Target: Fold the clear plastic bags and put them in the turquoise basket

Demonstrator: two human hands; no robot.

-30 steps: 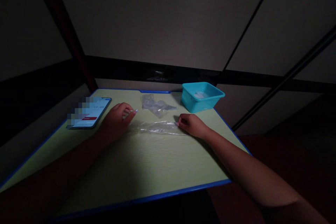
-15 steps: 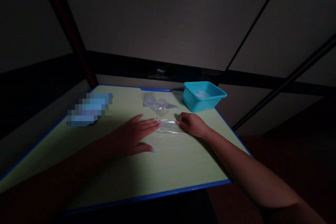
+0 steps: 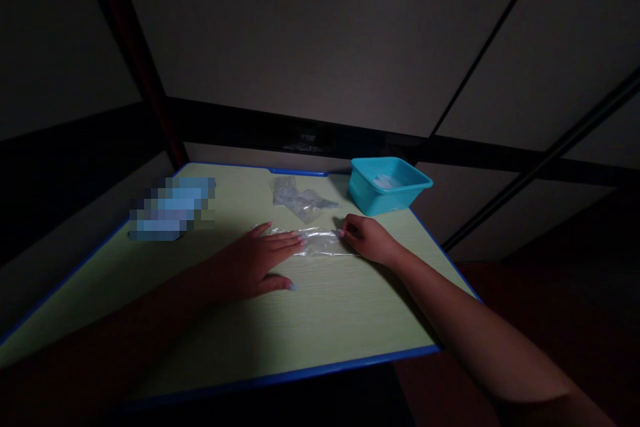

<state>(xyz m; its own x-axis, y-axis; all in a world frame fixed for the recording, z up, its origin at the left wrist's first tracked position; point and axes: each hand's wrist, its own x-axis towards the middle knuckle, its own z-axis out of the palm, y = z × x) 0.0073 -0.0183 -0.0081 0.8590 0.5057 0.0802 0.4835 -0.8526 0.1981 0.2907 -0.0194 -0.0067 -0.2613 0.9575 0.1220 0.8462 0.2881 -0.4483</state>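
A clear plastic bag lies flat in a narrow strip on the table between my two hands. My left hand rests on its left part, palm down, fingers stretched out and thumb spread towards me. At the right end, my right hand is closed, with thumb and fingertips pinching the bag's edge. Beyond the strip lie more crumpled clear plastic bags, which neither hand touches.
A turquoise plastic basin with whitish, see-through material inside stands at the table's far right corner. Towards the left edge lies a pixelated bluish object. The pale table has a blue rim, and a panelled wall rises behind it.
More of the bag now shows around and beyond my left fingers, so it lies more spread out to the left. Both hands have hardly moved.
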